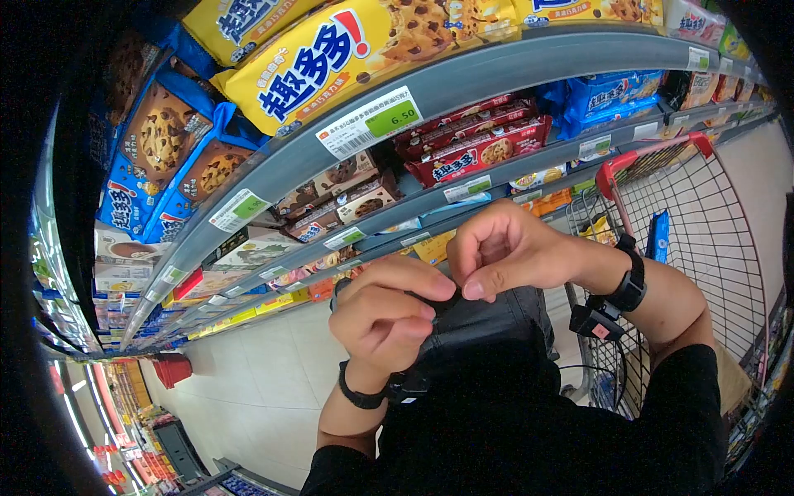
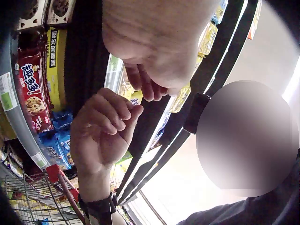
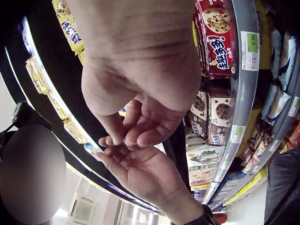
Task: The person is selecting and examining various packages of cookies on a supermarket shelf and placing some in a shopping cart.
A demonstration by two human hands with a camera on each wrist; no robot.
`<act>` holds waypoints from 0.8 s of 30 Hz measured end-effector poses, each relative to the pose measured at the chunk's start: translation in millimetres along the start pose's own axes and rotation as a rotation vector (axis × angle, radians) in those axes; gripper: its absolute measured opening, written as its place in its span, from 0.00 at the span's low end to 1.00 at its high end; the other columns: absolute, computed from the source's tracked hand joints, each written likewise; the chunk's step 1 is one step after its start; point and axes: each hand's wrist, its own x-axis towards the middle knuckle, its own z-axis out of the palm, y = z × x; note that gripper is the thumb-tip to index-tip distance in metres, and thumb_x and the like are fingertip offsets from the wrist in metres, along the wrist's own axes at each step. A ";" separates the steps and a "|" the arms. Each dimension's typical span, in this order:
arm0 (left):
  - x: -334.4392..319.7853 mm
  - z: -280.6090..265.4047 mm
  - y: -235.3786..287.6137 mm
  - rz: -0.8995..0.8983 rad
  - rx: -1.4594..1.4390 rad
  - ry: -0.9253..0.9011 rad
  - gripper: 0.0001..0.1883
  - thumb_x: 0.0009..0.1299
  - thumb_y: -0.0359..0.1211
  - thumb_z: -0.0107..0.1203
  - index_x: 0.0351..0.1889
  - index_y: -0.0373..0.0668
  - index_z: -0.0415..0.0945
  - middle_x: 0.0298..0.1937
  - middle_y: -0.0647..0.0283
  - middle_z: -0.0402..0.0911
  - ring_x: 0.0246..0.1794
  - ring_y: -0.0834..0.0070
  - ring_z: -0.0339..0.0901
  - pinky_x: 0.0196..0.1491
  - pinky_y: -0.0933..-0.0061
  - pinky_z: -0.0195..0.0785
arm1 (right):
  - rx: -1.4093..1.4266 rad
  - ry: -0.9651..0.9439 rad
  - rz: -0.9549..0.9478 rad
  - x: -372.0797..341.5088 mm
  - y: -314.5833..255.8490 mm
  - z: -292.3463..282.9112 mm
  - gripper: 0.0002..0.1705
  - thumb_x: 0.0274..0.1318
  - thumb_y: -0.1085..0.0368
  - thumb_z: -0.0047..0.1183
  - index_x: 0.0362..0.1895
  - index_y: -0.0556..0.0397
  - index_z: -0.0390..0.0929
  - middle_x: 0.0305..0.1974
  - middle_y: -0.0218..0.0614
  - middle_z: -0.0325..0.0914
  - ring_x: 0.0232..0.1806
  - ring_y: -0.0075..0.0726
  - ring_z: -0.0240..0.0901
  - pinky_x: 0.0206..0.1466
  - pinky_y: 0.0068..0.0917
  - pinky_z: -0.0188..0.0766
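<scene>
In front of the black-clad body, the left hand (image 1: 385, 310) and the right hand (image 1: 517, 252) are close together, fingertips nearly meeting. The left hand's fingers are bent loosely. In the right wrist view that left hand (image 3: 147, 173) has its palm turned up below the larger right hand (image 3: 145, 93). Loosely curled fingers also show on the right hand (image 2: 103, 119) in the left wrist view, its thumb near the index finger. No item is visible in either hand. A dark band with a small camera (image 1: 597, 322) sits on the right wrist.
A shelf edge (image 1: 289, 165) with price tags curves past the hands. Above it lie yellow cookie packs (image 1: 331, 62); blue packs (image 1: 157, 157) stand left and red packs (image 1: 488, 153) beyond. A wire shopping cart (image 1: 711, 215) holding a blue pack (image 1: 658, 237) stands at right.
</scene>
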 end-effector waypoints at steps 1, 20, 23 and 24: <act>0.2 -3.0 3.3 -0.049 0.028 -0.027 0.12 0.64 0.35 0.65 0.29 0.38 0.75 0.33 0.55 0.83 0.31 0.65 0.81 0.35 0.66 0.75 | -0.003 0.000 -0.001 0.1 0.2 -0.1 0.06 0.53 0.74 0.63 0.31 0.61 0.77 0.29 0.34 0.76 0.27 0.21 0.71 0.30 0.18 0.67; 44.2 -0.8 70.0 0.129 -0.178 -0.534 0.08 0.66 0.33 0.59 0.28 0.40 0.78 0.28 0.58 0.84 0.27 0.67 0.82 0.31 0.67 0.76 | -0.024 0.013 -0.003 1.5 -1.4 1.8 0.07 0.54 0.72 0.62 0.29 0.60 0.76 0.27 0.34 0.75 0.26 0.22 0.70 0.30 0.20 0.66; 49.8 6.1 77.8 0.233 -0.133 -0.655 0.06 0.64 0.35 0.63 0.39 0.52 0.84 0.48 0.60 0.84 0.48 0.61 0.80 0.48 0.63 0.69 | -0.055 0.041 0.001 2.1 -1.9 2.5 0.08 0.54 0.72 0.63 0.29 0.60 0.76 0.27 0.35 0.74 0.26 0.23 0.69 0.29 0.20 0.66; 47.2 16.3 94.3 0.135 -0.094 -0.604 0.04 0.64 0.36 0.63 0.36 0.52 0.83 0.49 0.60 0.83 0.49 0.63 0.80 0.46 0.64 0.70 | -0.061 0.035 0.008 2.5 -2.4 1.7 0.08 0.54 0.72 0.63 0.29 0.60 0.76 0.27 0.35 0.74 0.26 0.23 0.69 0.29 0.20 0.66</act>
